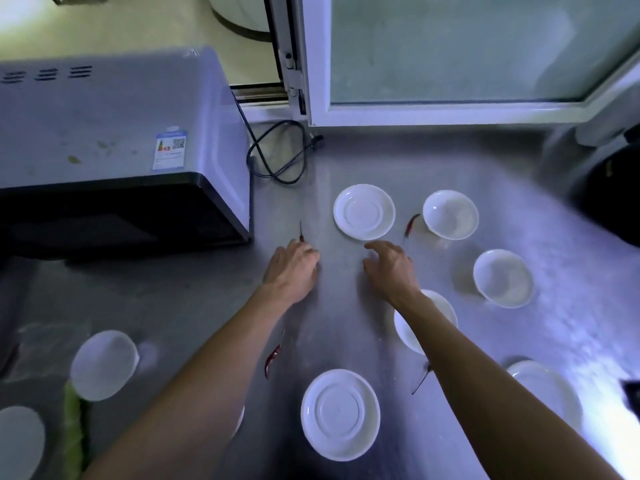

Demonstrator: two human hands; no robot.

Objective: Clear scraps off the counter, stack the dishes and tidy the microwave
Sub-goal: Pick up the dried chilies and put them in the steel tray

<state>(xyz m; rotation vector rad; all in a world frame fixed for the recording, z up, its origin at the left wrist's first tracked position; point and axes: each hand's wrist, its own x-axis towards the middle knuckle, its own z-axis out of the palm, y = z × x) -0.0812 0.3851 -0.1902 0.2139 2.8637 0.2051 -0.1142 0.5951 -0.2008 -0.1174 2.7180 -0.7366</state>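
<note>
My left hand point(292, 268) lies on the steel counter point(346, 161) in front of the microwave point(104, 133), its curled fingers holding a red chili point(301, 233) whose stem sticks out beyond them. My right hand point(391, 268) hovers with relaxed fingers just short of a white saucer point(363, 211); it holds nothing. A second chili point(412, 225) lies between that saucer and a white bowl point(450, 214). Another bowl point(502, 278) sits to the right. A third bowl point(405, 329) is partly hidden under my right forearm. More chilies point(273, 356) lie near my arms.
A saucer point(341, 414) sits near the front, a plate point(554, 393) at the right, a bowl point(104, 365) and a green vegetable piece point(72, 427) at the left. A black cord point(277, 157) coils beside the microwave. A dark object point(616, 195) stands far right, under the window.
</note>
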